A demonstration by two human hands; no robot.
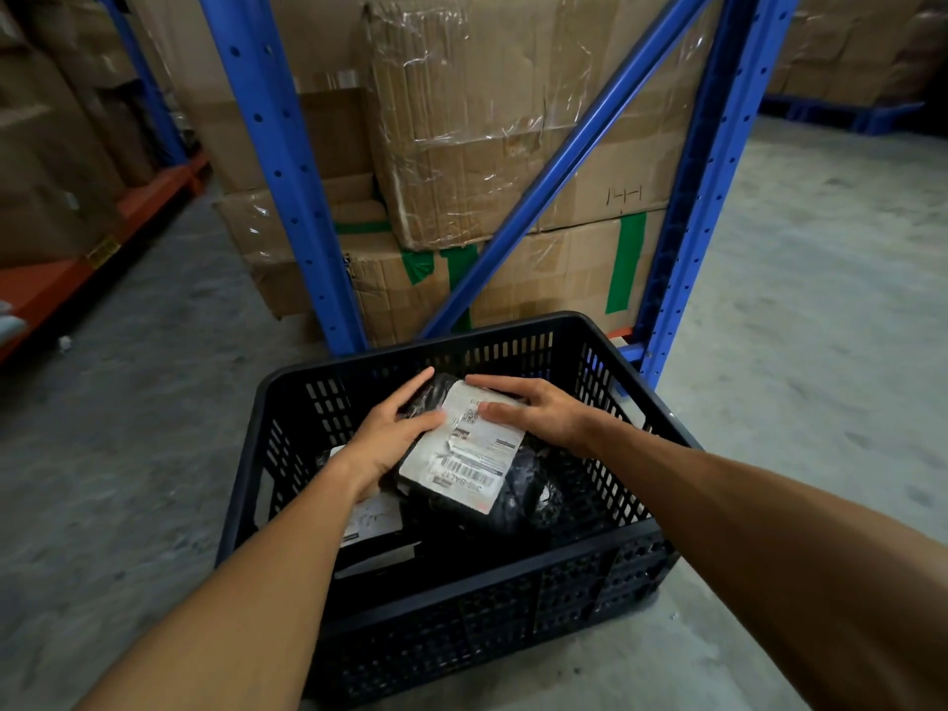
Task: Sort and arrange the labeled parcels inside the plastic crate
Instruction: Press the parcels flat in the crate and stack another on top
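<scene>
Inside the crate [287, 402], my left hand [390, 433] and right hand [538, 410] gripping a labeled parcel [461, 454] between them, another parcel [372, 520] beneath, rack [287, 197] and boxes [461, 146] behind.

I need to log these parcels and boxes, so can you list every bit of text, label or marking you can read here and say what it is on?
"H-H"-like handwritten strokes: on the cardboard box behind the blue rack; uncertain.
Top parcel's label, held by the left hand and right hand: barcode, QR code and upside-down print, too blurred to read.
Lower parcel's label in the crate: faint, unreadable.
Yellow tag on the orange beam: unreadable.
</scene>
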